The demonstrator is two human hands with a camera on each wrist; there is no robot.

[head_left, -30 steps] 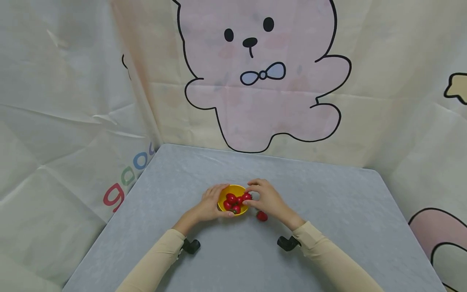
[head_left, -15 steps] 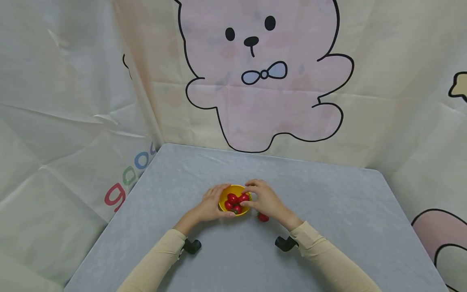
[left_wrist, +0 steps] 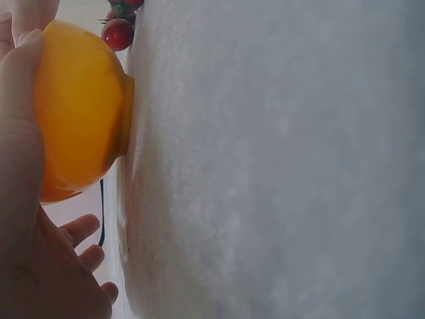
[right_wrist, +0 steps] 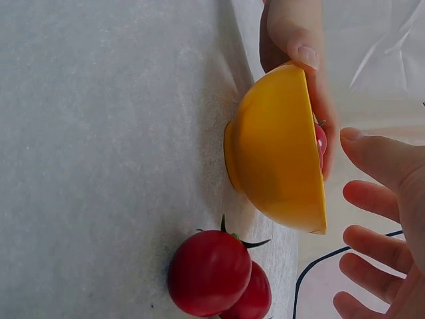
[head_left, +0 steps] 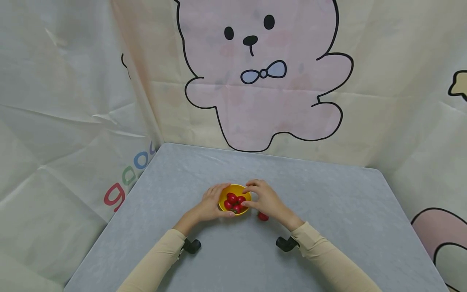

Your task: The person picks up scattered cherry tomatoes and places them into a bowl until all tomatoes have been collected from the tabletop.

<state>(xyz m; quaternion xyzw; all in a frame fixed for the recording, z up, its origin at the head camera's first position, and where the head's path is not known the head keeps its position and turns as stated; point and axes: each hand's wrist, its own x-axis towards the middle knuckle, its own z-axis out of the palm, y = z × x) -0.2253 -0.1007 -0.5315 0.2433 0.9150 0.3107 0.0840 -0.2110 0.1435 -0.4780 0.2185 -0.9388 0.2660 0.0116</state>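
A yellow bowl (head_left: 236, 188) stands upright on the table with several small red tomatoes (head_left: 231, 198) in it. My left hand (head_left: 211, 207) grips the bowl from the left, its thumb at the near rim. Over the right side of the bowl, my right hand (head_left: 268, 201) hovers with nothing in it; in the right wrist view its fingers are spread and loosely bent, apart from the bowl. Beside the bowl, under that hand, a tomato (head_left: 263, 216) lies on the table. The right wrist view shows two there, a front tomato (right_wrist: 209, 272) partly covering a rear tomato (right_wrist: 254, 296).
A grey cloth covers the table (head_left: 233, 259). Pale curtains surround it, and the back curtain (head_left: 255, 113) carries a large printed pink bear. Black wrist mounts (head_left: 286, 244) stick out below both sleeves, close over the cloth.
My right hand, which held a tomato at the bowl's right rim, has let it go, and the tomato now lies in the bowl with the others. The left hand stays on the bowl.
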